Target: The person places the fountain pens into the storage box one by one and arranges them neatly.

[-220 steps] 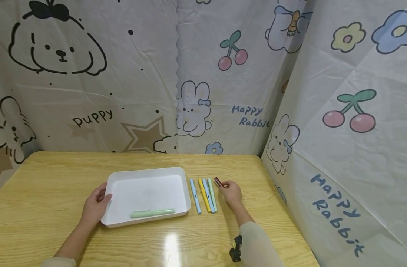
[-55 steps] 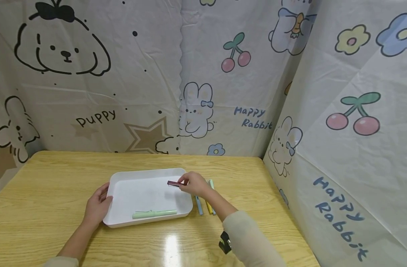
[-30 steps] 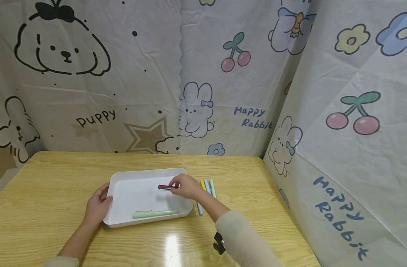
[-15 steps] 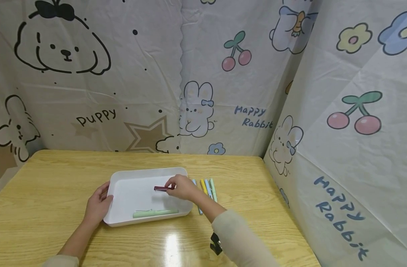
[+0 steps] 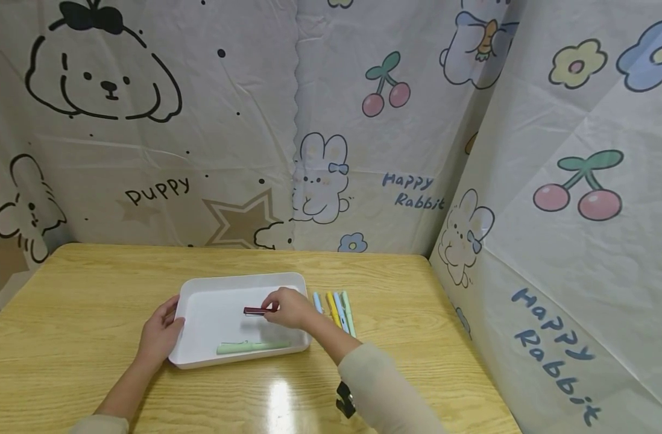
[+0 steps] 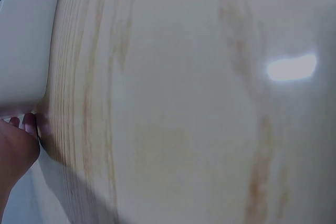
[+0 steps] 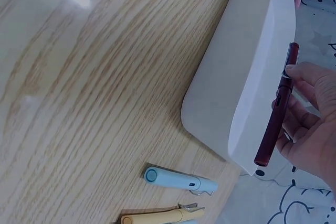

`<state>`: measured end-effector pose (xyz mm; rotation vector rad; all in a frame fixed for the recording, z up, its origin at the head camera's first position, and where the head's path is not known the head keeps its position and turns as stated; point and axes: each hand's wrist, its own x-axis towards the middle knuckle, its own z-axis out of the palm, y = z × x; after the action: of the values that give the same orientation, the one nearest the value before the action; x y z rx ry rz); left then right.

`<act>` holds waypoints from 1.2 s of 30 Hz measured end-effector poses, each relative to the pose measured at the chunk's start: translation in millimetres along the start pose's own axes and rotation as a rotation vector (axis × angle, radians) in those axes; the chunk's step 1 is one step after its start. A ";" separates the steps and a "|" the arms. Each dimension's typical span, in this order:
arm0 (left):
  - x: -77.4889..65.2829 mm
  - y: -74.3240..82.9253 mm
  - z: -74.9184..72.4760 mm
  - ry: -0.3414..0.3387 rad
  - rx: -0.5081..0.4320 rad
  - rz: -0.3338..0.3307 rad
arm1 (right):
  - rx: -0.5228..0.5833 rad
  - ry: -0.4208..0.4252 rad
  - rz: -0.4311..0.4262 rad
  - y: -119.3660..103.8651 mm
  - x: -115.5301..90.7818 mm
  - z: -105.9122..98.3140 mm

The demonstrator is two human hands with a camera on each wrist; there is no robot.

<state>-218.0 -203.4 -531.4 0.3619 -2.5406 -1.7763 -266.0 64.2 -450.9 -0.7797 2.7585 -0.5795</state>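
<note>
My right hand [image 5: 290,308] pinches a dark red pen [image 5: 255,311] above the white tray [image 5: 211,319]. The right wrist view shows the dark red pen [image 7: 278,106] between thumb and fingers, its clip facing away from the palm. At the tray's left end, my left hand [image 5: 158,331] grips the rim, thumb inside and fingers outside. A light green pen [image 5: 249,347] lies in the tray along its near wall. In the left wrist view only part of the left hand [image 6: 18,142] shows, under the tray's edge.
Right of the tray lie a blue pen [image 5: 317,301], a yellow pen [image 5: 333,308], another blue pen [image 5: 340,310] and a green pen [image 5: 348,310], partly hidden by the right forearm. Printed cloth [image 5: 244,90] hangs behind and to the right of the wooden table [image 5: 103,271].
My right hand has picked up the dark red pen from the right side and carried it left over the tray. It still drifts left and slightly nearer. My left hand keeps its grip on the tray.
</note>
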 end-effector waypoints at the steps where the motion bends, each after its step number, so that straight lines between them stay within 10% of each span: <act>1: -0.2 -0.1 0.0 -0.003 -0.002 -0.001 | -0.001 0.002 -0.006 -0.3 0.5 1.0; 36: -2.9 3.9 -0.2 -0.007 -0.007 -0.022 | -0.014 -0.058 -0.013 -21.0 7.1 26.3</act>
<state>-215.9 -201.7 -527.4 0.3850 -2.5447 -1.7964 -254.3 35.7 -466.3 -0.8046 2.7091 -0.5319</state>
